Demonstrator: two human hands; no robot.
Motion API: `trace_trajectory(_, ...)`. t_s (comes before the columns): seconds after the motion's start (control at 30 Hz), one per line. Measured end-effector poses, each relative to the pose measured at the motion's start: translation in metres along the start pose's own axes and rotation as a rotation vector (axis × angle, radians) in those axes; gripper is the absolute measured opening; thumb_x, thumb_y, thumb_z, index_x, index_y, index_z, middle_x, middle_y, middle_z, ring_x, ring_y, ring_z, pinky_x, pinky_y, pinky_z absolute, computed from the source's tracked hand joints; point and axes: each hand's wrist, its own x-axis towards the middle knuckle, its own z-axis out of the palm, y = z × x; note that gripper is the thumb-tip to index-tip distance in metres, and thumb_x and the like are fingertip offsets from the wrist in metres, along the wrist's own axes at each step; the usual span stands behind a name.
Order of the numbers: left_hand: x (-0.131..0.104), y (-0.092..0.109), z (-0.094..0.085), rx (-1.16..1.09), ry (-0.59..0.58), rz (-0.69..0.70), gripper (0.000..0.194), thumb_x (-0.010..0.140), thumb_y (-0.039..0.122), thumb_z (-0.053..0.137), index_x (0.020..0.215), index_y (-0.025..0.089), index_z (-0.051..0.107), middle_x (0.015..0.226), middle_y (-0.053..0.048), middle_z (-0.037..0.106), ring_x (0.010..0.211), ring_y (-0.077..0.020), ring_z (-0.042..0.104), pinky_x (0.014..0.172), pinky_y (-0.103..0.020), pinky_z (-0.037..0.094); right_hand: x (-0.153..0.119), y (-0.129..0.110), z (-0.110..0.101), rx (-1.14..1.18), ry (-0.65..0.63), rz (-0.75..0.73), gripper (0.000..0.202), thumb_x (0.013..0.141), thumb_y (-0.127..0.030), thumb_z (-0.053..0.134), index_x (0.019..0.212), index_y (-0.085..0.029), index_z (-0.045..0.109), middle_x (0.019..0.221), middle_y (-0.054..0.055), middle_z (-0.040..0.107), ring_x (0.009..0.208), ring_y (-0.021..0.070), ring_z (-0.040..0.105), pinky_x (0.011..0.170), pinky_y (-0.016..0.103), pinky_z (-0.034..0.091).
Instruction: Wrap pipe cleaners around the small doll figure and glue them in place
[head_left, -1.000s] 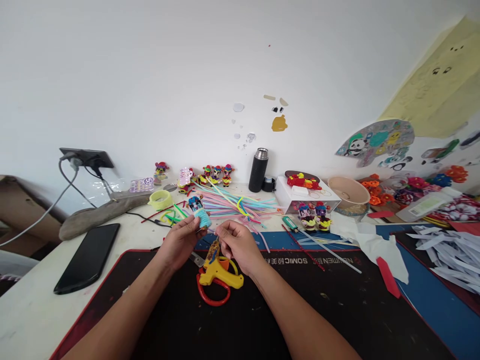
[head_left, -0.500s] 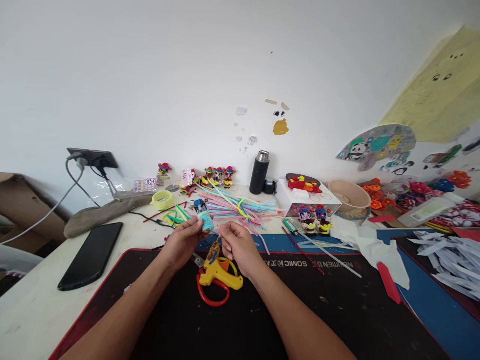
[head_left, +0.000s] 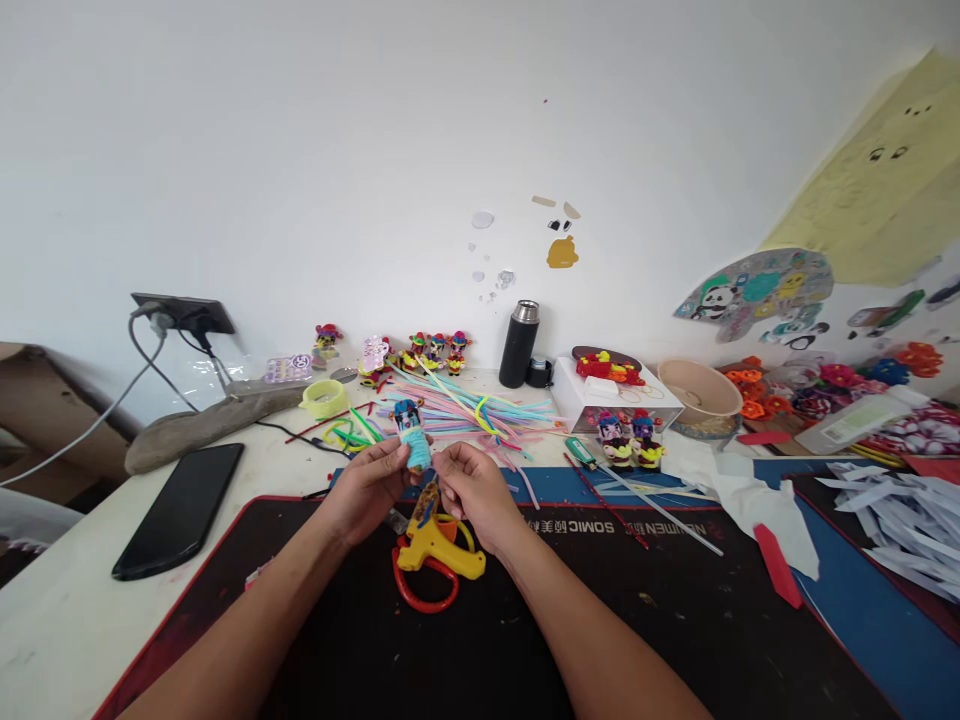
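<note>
In my left hand (head_left: 371, 490) is a small doll (head_left: 416, 452), held upright between thumb and fingers. Its body is wrapped in light blue fuzzy pipe cleaner, and it wears a blue and red headdress. Close to the doll's lower right side, my right hand (head_left: 478, 490) is closed in a pinch; what is between its fingertips is too small to make out. Below both hands lies a yellow glue gun (head_left: 444, 553) with a stained nozzle end. Scissors with a red handle (head_left: 426, 606) lie partly under it on the black desk mat (head_left: 480, 660).
Pastel pipe cleaners (head_left: 480, 408) are heaped behind my hands. Finished dolls (head_left: 437, 352) stand by the wall, near a black thermos (head_left: 520, 345). A phone (head_left: 180, 510) lies left. Right are a white box (head_left: 622, 398), two dolls (head_left: 630, 440) and white paper strips (head_left: 900, 525).
The doll has shifted slightly right and downward in my left hand, closer to my right fingertips. My right hand has moved a little to the left and stays pinched.
</note>
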Motion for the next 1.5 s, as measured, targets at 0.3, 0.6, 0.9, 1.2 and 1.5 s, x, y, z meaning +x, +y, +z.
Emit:
trace_trajectory(0.3, -0.0014, -0.0016, 0.0020, -0.008, -0.044, -0.007, 0.033, 0.065, 0.031, 0.101, 0.087, 0.014, 0.084, 0.077, -0.006, 0.077, 0.069, -0.0148, 0.066, 0.065, -0.023, 0.056, -0.0016, -0.0006, 0.0003, 0.035, -0.046, 0.008, 0.053, 0.077, -0.063, 0.085, 0.079, -0.021, 0.053, 0.052, -0.011, 0.046, 0.036, 0.0043, 0.035, 0.038, 0.020, 0.019)
trace_trajectory(0.6, -0.0011, -0.0030, 0.0018, -0.007, -0.053, 0.003, 0.032, 0.065, 0.030, 0.101, 0.087, 0.012, 0.083, 0.078, -0.006, 0.078, 0.068, -0.0136, 0.066, 0.068, -0.023, 0.056, -0.0002, 0.0012, 0.0002, 0.066, -0.063, 0.016, 0.053, 0.079, -0.063, 0.083, 0.078, -0.021, 0.052, 0.052, -0.012, 0.047, 0.034, 0.0036, 0.035, 0.037, 0.019, 0.019)
trace_trajectory(0.9, 0.0009, -0.0039, 0.0037, -0.015, 0.008, 0.032, 0.034, 0.062, 0.028, 0.102, 0.086, 0.014, 0.083, 0.079, -0.006, 0.078, 0.070, -0.0147, 0.068, 0.066, -0.023, 0.057, -0.0028, -0.0015, 0.0025, 0.036, -0.025, 0.028, 0.055, 0.080, -0.069, 0.080, 0.081, -0.020, 0.054, 0.053, -0.011, 0.047, 0.035, 0.0041, 0.036, 0.037, 0.019, 0.017)
trace_trajectory(1.2, 0.0056, -0.0022, -0.0044, -0.012, 0.100, 0.107, 0.034, 0.058, 0.027, 0.104, 0.081, 0.014, 0.082, 0.080, -0.004, 0.079, 0.070, -0.0131, 0.069, 0.071, -0.024, 0.059, -0.0042, -0.0043, 0.0017, -0.020, 0.009, 0.023, 0.057, 0.083, -0.073, 0.073, 0.096, -0.019, 0.062, 0.055, -0.009, 0.050, 0.036, 0.0053, 0.037, 0.038, 0.020, 0.014)
trace_trajectory(1.5, 0.0045, -0.0046, -0.0022, 0.084, 0.071, 0.098, 0.034, 0.061, 0.032, 0.102, 0.084, 0.016, 0.084, 0.082, -0.006, 0.079, 0.072, -0.0159, 0.069, 0.072, -0.026, 0.055, -0.0005, 0.0024, 0.0036, -0.028, -0.014, 0.011, 0.052, 0.074, -0.063, 0.085, 0.091, -0.021, 0.059, 0.050, -0.012, 0.049, 0.037, 0.0059, 0.033, 0.036, 0.020, 0.023)
